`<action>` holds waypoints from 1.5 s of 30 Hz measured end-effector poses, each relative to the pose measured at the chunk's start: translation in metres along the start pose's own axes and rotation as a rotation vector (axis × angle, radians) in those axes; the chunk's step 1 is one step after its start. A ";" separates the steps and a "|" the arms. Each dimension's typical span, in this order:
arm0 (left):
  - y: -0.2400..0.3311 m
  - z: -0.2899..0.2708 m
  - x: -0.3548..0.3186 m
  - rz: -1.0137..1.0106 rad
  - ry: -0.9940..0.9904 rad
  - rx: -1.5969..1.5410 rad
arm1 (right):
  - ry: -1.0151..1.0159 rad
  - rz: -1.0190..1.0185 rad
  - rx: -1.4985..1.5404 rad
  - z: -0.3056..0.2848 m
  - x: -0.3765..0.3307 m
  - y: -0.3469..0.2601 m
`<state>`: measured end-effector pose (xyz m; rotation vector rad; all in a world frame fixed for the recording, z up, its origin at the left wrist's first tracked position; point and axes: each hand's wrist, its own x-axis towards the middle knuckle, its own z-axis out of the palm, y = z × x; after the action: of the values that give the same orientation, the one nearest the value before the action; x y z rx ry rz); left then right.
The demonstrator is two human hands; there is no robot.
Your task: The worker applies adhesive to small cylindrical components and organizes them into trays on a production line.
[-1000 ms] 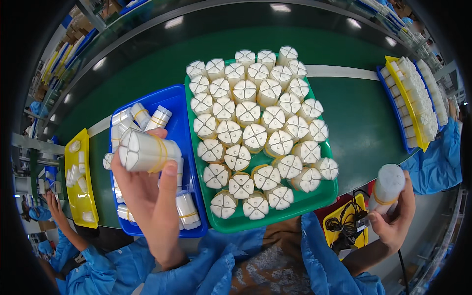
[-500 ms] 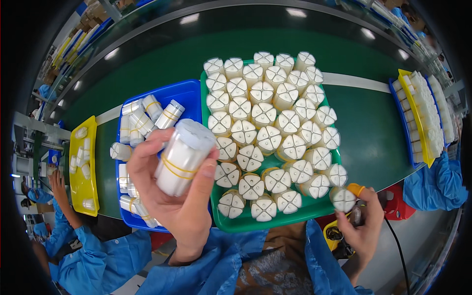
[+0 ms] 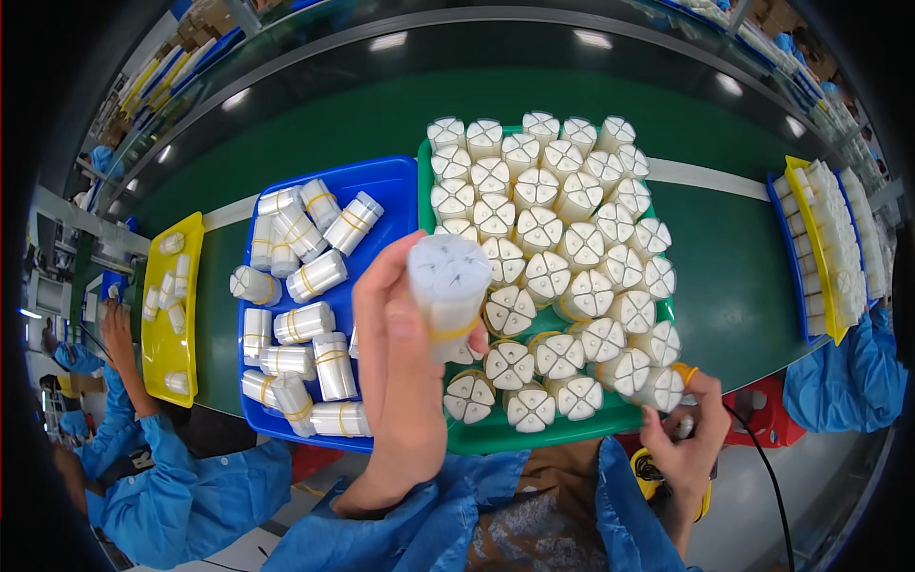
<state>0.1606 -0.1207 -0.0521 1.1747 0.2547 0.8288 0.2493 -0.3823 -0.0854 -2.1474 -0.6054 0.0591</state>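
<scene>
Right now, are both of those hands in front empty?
No: the left hand holds a yellow-banded white cylindrical bundle, and the right hand grips another white bundle.

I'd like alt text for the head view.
A person's left hand holds a banded white cylindrical bundle; the right hand grips another bundle at the near right corner of a green tray of standing bundles, beside a blue tray of scattered bundles.

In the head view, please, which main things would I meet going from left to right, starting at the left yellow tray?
Yellow plastic tray → blue plastic tray with lying white cylindrical bundles → green plastic tray with upright white bundles → person's bare right hand → second yellow plastic tray with white pieces.
</scene>
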 end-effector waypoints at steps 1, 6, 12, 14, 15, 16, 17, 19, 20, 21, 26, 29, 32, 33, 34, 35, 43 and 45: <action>-0.001 0.000 0.002 -0.141 -0.068 -0.133 | 0.026 -0.060 -0.064 0.003 -0.003 0.004; 0.013 0.002 0.003 -0.223 -0.122 0.066 | 0.153 -0.118 -0.156 0.011 -0.001 0.002; 0.012 0.018 0.003 -0.242 0.026 -0.065 | 0.218 -0.070 -0.170 0.025 0.007 -0.009; 0.015 0.012 0.005 -0.357 -0.159 -0.271 | 0.302 -0.036 -0.164 0.031 0.005 -0.014; 0.012 0.011 0.005 -0.356 -0.160 -0.274 | 0.304 -0.038 -0.168 0.030 0.005 -0.016; 0.008 0.009 0.004 -0.351 -0.229 -0.336 | 0.273 0.009 -0.166 0.026 0.005 -0.019; 0.007 0.008 0.005 -0.344 -0.298 -0.392 | 0.242 0.056 -0.159 0.025 0.005 -0.023; 0.009 0.013 0.005 -0.365 -0.274 -0.384 | 0.152 0.069 -0.086 0.016 0.007 -0.021; 0.011 0.017 0.005 -0.389 -0.250 -0.377 | 0.062 0.084 -0.014 0.013 0.007 -0.019; 0.012 0.021 0.006 -0.387 -0.254 -0.376 | 0.066 0.083 -0.013 0.011 0.008 -0.018; 0.016 0.026 0.009 -0.472 -0.179 -0.314 | 0.076 0.095 -0.084 0.014 0.014 -0.017; 0.003 0.011 0.008 -0.476 -0.310 -0.449 | 0.113 0.107 -0.115 0.020 0.015 -0.021; 0.008 0.023 0.003 -0.402 -0.176 -0.433 | 0.151 0.085 -0.121 0.026 0.017 -0.018; 0.010 0.027 0.003 -0.401 -0.179 -0.431 | 0.153 0.085 -0.120 0.026 0.018 -0.018; 0.012 0.030 0.004 -0.399 -0.114 -0.382 | 0.132 0.077 -0.150 0.026 0.018 -0.019; 0.011 0.035 0.005 -0.398 -0.052 -0.339 | 0.113 0.071 -0.186 0.025 0.019 -0.019; 0.000 0.030 0.010 -0.441 -0.250 -0.518 | 0.024 0.174 0.000 -0.009 0.023 -0.042; -0.002 0.027 0.006 -0.433 -0.361 -0.592 | 0.047 0.238 0.045 -0.013 0.021 -0.052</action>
<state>0.1815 -0.1358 -0.0416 0.6533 -0.0413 0.2653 0.2502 -0.3574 -0.0337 -2.1614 -0.3167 0.1500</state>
